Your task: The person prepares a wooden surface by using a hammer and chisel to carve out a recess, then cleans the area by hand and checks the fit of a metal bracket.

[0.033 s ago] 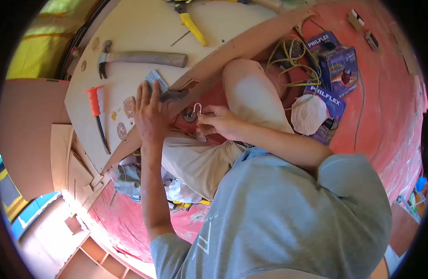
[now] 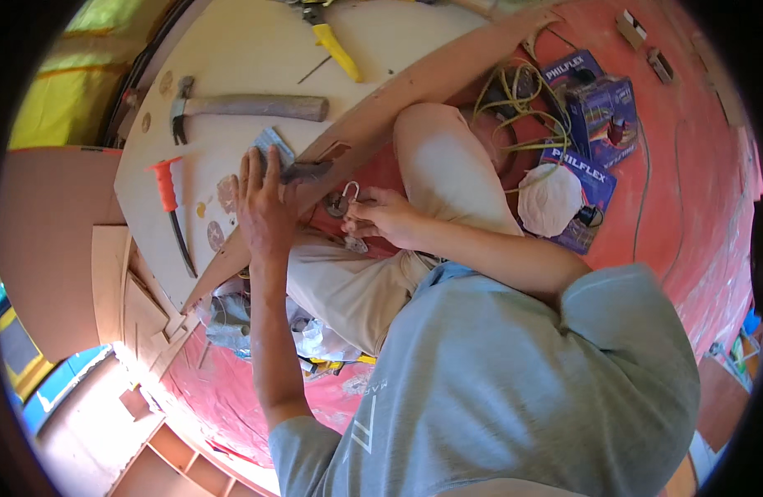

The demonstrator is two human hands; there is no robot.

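My left hand (image 2: 264, 211) lies palm down, fingers outstretched, at the edge of a pale board (image 2: 207, 50), touching a blue patterned sheet (image 2: 274, 142) and beside a dark flat piece (image 2: 311, 172) on a long wooden strip (image 2: 431, 66). My right hand (image 2: 385, 219) is closed in a pinch on a small white U-shaped piece (image 2: 351, 189), just above my crossed legs (image 2: 439, 157). A small round metal piece (image 2: 336, 205) and another small pale piece (image 2: 355, 244) sit by those fingers, partly hidden.
A hammer (image 2: 249, 107), a red-handled tool (image 2: 167, 186) and yellow-handled pliers (image 2: 336, 50) lie on the board. At right, on a red surface (image 2: 679, 166), are tangled yellow cords (image 2: 514, 99), blue boxes (image 2: 605, 116) and a white round object (image 2: 547, 199). Wood panels (image 2: 54, 232) stand at left.
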